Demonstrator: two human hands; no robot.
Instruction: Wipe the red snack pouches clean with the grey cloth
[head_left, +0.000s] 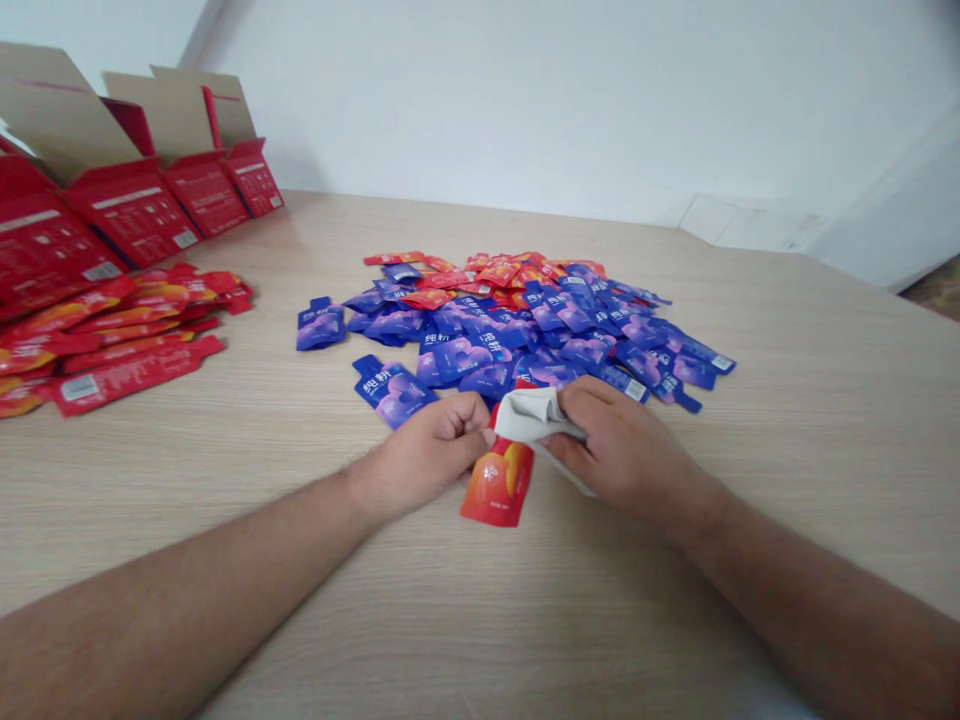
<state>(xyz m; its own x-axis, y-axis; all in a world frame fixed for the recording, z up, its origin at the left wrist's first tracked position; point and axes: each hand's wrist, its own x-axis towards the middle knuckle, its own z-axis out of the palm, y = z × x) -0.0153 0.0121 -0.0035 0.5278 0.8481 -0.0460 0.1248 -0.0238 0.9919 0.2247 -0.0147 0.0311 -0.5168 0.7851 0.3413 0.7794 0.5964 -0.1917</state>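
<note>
A red-and-orange sachet (495, 487) with a narrow neck hangs over the table, its neck end pinched by my left hand (431, 447). My right hand (626, 445) grips a folded white cloth (527, 412), which lies against the upper part of that sachet and hides some of it. Just beyond both hands spreads a pile of blue-purple sachets (469, 345), with red-orange sachets (517, 270) at its far side. One blue sachet (394, 392) lies close to my left hand, at the pile's near edge.
Several open red cardboard boxes (202, 195) stand in a row at the back left, flaps up. In front of them lies a stack of red-orange sachets (135, 335). A white wall (562, 110) rises behind the wooden table (787, 430).
</note>
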